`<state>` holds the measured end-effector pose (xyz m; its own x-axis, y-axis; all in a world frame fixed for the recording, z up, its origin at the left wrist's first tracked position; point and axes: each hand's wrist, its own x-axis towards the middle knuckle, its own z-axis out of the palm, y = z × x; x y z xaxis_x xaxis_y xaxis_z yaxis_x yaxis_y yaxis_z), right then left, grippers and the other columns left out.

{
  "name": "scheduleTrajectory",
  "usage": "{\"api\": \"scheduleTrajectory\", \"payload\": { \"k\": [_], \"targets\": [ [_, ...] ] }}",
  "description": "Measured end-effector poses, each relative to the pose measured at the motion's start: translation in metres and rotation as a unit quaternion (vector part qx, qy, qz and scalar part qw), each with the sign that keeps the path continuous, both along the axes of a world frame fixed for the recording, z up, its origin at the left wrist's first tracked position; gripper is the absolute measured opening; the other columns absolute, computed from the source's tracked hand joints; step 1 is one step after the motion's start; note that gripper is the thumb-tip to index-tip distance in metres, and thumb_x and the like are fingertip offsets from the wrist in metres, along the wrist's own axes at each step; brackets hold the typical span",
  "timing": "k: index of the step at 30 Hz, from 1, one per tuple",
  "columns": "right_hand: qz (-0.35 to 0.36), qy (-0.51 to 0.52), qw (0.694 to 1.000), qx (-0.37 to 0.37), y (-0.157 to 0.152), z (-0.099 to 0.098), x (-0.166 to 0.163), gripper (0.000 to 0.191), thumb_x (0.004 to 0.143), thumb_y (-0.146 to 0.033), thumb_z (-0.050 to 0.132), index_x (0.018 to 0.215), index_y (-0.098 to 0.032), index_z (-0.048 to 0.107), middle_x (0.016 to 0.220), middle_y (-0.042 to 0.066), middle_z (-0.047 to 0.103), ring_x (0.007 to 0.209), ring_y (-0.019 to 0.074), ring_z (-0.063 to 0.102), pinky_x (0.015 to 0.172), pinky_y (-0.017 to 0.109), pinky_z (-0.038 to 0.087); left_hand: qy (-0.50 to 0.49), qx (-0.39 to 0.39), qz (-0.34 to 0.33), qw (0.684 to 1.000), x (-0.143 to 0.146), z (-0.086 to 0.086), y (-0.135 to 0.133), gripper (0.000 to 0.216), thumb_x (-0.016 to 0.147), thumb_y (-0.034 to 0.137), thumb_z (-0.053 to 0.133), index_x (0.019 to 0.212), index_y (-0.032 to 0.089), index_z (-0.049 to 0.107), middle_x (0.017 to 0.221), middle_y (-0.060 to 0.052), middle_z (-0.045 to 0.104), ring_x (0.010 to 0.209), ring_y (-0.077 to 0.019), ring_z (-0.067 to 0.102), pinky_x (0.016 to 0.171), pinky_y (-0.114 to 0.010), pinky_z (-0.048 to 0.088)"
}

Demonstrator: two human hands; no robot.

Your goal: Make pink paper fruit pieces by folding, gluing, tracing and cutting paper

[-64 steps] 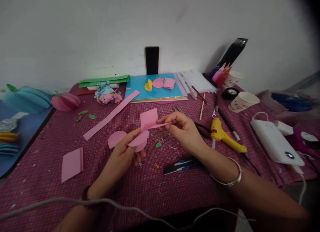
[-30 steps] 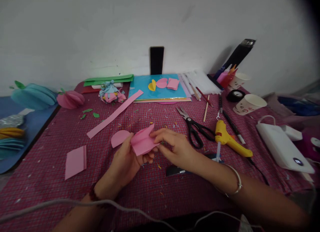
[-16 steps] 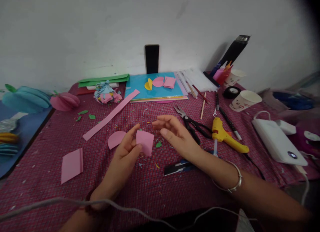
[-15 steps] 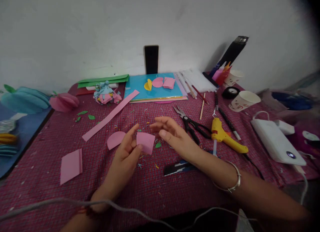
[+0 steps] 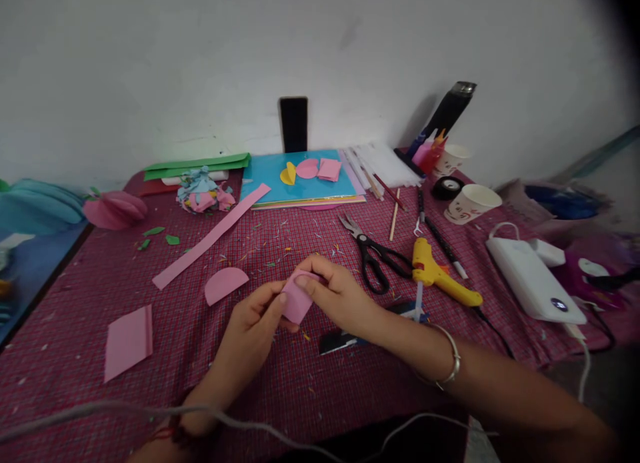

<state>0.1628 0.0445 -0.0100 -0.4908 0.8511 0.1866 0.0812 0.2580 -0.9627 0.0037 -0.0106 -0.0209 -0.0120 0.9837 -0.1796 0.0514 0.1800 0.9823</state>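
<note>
Pink paper square (image 5: 300, 306) pinched between left hand (image 5: 253, 330) and right hand (image 5: 339, 296), fingers closed on it; folding apparently underway, unfinished. Half-circle (image 5: 225, 286) already shaped, laid left of hands. Uncut strip (image 5: 213, 238) lying beyond, leftward; scissors (image 5: 363, 240) unheld, rightward.

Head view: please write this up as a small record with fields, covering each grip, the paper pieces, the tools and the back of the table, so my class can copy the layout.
Held: small pink paper, between left grip and right grip
Loose paper: pink half-circle, flat; long pink strip, slanted
Tools: scissors, beyond the right grip; yellow glue gun, right of the scissors
Back: phone, upright against the wall
</note>
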Motion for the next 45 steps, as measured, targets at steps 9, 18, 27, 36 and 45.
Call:
{"api": "scheduleTrajectory", "payload": {
  "k": [9, 18, 27, 36, 45],
  "targets": [
    [-0.061, -0.037, 0.996, 0.047, 0.001, 0.000, 0.003, 0.014, 0.090, -0.023, 0.046, 0.076, -0.020, 0.047, 0.067, -0.003, 0.047, 0.063, 0.0119, 0.045, 0.058, 0.026, 0.036, -0.086, -0.019, 0.050, 0.995, 0.001, -0.004, -0.001, 0.024, 0.085, 0.033, 0.059, 0.102, 0.021, 0.070, 0.091, -0.004, 0.071, 0.066, -0.0142, 0.062, 0.059, -0.026, 0.052],
    [-0.059, -0.063, 0.995, 0.049, 0.001, 0.003, 0.001, 0.014, 0.086, -0.020, 0.048, 0.072, -0.019, 0.048, 0.066, -0.003, 0.049, 0.063, 0.0120, 0.046, 0.058, 0.025, 0.036, 0.038, 0.004, 0.000, 0.999, -0.003, 0.008, 0.001, 0.015, 0.084, 0.030, 0.060, 0.078, 0.019, 0.069, 0.063, 0.002, 0.061, 0.053, -0.0108, 0.053, 0.052, -0.021, 0.044],
    [-0.061, -0.037, 0.997, 0.010, 0.004, -0.002, -0.002, 0.010, 0.088, -0.021, 0.046, 0.078, -0.020, 0.047, 0.067, -0.003, 0.053, 0.062, 0.0119, 0.052, 0.057, 0.024, 0.040, 0.043, 0.011, 0.018, 0.999, -0.014, 0.002, 0.001, 0.009, 0.080, 0.029, 0.065, 0.077, 0.021, 0.068, 0.059, 0.003, 0.057, 0.056, -0.0110, 0.048, 0.052, -0.020, 0.038],
    [-0.027, -0.023, 0.999, 0.007, 0.003, 0.002, 0.001, 0.011, 0.079, -0.018, 0.058, 0.070, -0.019, 0.051, 0.067, -0.004, 0.048, 0.063, 0.0110, 0.045, 0.057, 0.023, 0.036, -0.265, -0.116, -0.065, 0.955, -0.004, 0.008, 0.003, 0.040, 0.081, 0.045, 0.060, 0.115, 0.023, 0.062, 0.094, -0.007, 0.063, 0.072, -0.0190, 0.058, 0.045, -0.025, 0.051],
    [-0.014, 0.028, 0.998, -0.049, 0.005, -0.001, 0.000, 0.010, 0.081, -0.020, 0.056, 0.072, -0.018, 0.051, 0.066, -0.004, 0.049, 0.061, 0.0104, 0.045, 0.056, 0.023, 0.037, -0.305, -0.119, -0.081, 0.942, -0.009, 0.004, 0.004, 0.023, 0.084, 0.039, 0.061, 0.097, 0.021, 0.068, 0.069, 0.000, 0.056, 0.052, -0.0093, 0.048, 0.041, -0.017, 0.044]
  ]
}}
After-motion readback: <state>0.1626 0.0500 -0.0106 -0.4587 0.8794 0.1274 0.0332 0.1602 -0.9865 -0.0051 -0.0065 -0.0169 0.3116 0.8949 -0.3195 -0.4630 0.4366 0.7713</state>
